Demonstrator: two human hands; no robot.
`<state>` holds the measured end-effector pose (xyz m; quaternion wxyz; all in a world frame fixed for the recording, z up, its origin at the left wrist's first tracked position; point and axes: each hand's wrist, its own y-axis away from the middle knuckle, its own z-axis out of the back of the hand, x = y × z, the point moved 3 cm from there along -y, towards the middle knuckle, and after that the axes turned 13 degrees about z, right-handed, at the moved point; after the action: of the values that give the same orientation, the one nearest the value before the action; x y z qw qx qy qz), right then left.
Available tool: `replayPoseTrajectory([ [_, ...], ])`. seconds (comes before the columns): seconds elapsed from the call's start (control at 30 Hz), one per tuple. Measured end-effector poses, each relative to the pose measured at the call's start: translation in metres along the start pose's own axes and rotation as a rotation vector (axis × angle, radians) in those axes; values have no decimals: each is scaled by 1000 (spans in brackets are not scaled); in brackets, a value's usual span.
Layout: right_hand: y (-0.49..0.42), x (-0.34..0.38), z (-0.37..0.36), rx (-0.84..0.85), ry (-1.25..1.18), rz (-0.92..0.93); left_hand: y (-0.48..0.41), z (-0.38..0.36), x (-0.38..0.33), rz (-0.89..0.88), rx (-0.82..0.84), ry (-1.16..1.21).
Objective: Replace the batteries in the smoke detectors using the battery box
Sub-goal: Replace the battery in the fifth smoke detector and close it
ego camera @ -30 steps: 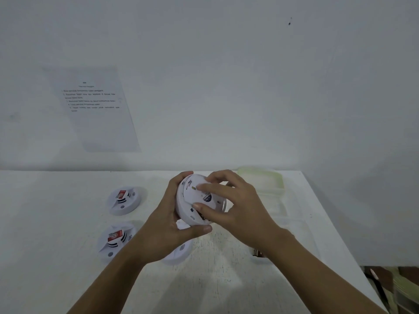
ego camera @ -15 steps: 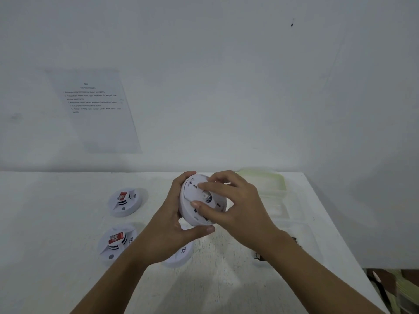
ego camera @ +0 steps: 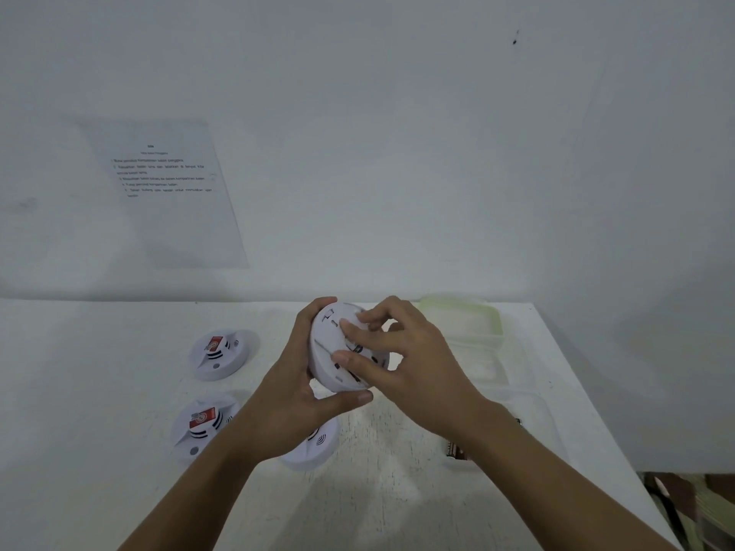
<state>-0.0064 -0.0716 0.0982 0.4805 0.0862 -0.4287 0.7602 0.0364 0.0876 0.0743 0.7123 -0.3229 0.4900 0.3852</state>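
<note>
I hold a round white smoke detector above the table, its back side turned toward me. My left hand grips its rim from the left, thumb under the lower edge. My right hand lies across the back, with fingers and thumb curled against the cover. Two other detectors with red labels lie on the table at the left. A third detector lies under my left wrist, partly hidden. A clear battery box sits to the right; dark batteries show beside my right forearm.
A clear container with a pale green lid stands at the table's back right. A printed sheet hangs on the wall. The table's right edge drops off to a cluttered floor.
My right fingers have shifted slightly on the detector's back and the detector has turned a little in my hands. The detectors on the table have not moved.
</note>
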Motion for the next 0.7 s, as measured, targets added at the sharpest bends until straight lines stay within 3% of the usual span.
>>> replayPoseTrajectory([
  [0.27, 0, -6, 6, -158, -108, -109, -4, 2, 1, -12, 48, -57],
  [0.7, -13, -17, 13, -114, -152, -283, -6, -1, 0, 9, 63, -81],
])
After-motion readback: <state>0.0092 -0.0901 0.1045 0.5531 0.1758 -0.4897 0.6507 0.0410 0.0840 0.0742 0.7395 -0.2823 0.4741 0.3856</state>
